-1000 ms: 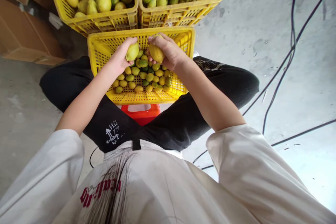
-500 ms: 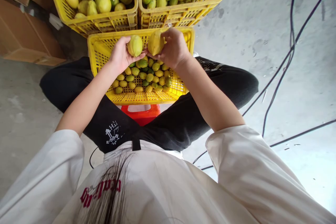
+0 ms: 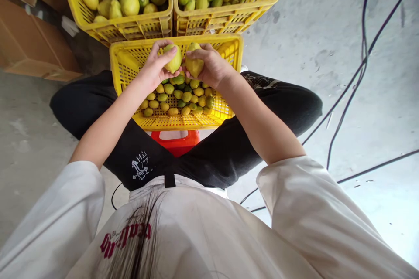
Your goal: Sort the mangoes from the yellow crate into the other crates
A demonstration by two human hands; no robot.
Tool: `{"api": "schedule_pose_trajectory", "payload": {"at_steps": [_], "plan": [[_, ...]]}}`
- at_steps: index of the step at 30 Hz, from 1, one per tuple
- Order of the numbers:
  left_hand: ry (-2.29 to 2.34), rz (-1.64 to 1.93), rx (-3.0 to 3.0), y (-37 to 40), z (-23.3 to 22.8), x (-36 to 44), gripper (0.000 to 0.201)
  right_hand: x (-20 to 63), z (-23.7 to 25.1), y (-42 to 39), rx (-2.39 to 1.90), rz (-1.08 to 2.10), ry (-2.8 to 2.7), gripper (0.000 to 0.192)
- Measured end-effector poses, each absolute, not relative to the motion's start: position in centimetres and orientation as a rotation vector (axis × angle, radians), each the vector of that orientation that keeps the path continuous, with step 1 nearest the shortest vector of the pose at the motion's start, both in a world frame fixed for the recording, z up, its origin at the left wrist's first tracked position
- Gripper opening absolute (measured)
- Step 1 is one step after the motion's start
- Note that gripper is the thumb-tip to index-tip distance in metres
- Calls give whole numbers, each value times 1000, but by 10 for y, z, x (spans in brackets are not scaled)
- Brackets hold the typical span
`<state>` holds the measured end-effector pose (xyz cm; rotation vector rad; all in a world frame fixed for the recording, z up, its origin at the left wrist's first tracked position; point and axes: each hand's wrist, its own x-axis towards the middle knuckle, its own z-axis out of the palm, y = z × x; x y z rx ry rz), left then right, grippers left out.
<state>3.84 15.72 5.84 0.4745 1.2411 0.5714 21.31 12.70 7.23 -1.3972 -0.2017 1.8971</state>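
Both thumbs (image 3: 168,55) have shifted across the fruit, so my left hand (image 3: 154,67) clasps a greenish lemon (image 3: 173,62) and my right hand (image 3: 214,66) a yellower lemon (image 3: 194,68), seemingly more securely, over the nearest crate (image 3: 137,42).

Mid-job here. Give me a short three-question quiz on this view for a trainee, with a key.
1. What does the left hand hold?
2. True or false: the right hand is empty.
3. Which stands just beyond the near crate: A, a metal sink; B, two crates of fruit; or C, a ladder?

Key:
1. One fruit.
2. False: it grips a second fruit.
3. B.
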Motion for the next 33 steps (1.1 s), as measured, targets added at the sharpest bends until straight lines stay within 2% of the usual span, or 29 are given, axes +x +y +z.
{"api": "schedule_pose_trajectory", "payload": {"at_steps": [3, 9, 13, 15, 18, 21, 29, 33], "plan": [[1258, 560, 487, 156, 61, 40, 42, 211, 75, 128, -1534, 1784, -288, 29], [1289, 585, 471, 158, 53, 40, 47, 218, 63, 134, -1466, 1883, -295, 33], [1252, 616, 459, 160, 50, 39, 47, 219, 68, 138, -1362, 1867, -133, 3], [1243, 651, 468, 161, 54, 40, 36, 219, 73, 137, -1330, 1833, -41, 11], [1228, 720, 438, 163, 66, 41, 5, 218, 79, 134, -1333, 1814, -40, 11], [1168, 733, 409, 164, 76, 42, 21, 217, 83, 131, -1349, 1809, -118, 12], [1218, 600, 502, 156, 74, 45, 6, 212, 69, 131, -1400, 1868, -149, 13], [1228, 564, 512, 154, 65, 42, 28, 214, 59, 131, -1400, 1861, -186, 19]]}}
